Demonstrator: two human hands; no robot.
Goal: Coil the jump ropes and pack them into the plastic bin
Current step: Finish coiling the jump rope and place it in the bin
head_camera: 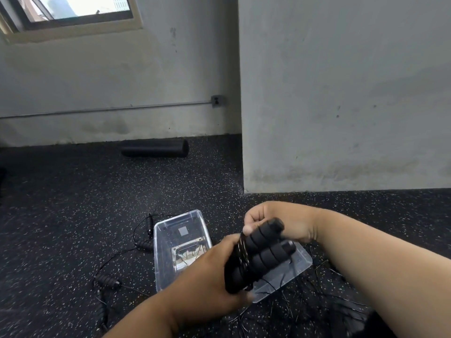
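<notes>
A jump rope's two black ribbed foam handles (pixel 262 250) lie side by side, with thin cord wound round them near their lower ends. My left hand (pixel 214 272) grips the lower ends of the handles and the wound cord. My right hand (pixel 275 223) pinches the upper end of the top handle between thumb and fingers. Both hands hold the bundle above the clear plastic bin (pixel 161 240), which sits open on the floor. Its far half shows only a label on the bottom; the near half is hidden by my hands.
More jump ropes (pixel 144 242) with black handles lie loose on the speckled rubber floor left of the bin, and thin cords (pixel 317 286) sprawl to its right. A black foam roller (pixel 156 148) lies by the far wall. A grey pillar (pixel 341 93) stands behind.
</notes>
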